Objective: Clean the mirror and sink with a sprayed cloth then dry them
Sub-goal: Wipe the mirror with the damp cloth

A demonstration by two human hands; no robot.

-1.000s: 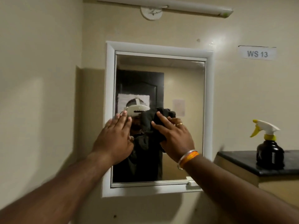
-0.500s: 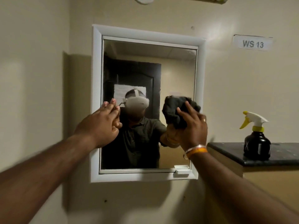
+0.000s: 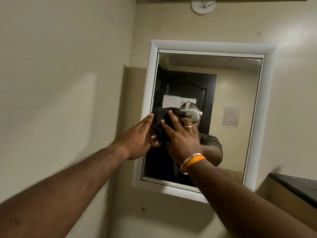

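A person's right hand (image 3: 181, 136) presses a bunched black cloth (image 3: 162, 124) flat-palmed against the wall mirror (image 3: 231, 93), fingers spread over it. The left hand (image 3: 137, 136), just beside it, lies open with fingers straight on the mirror's left frame edge, gripping nothing. Judging by this, the mirror wipe is under way near its left side, with glass to the right of the hands, the unseen sink and all drying left; the mirror faces the person, long axis upright, appearing tilted.
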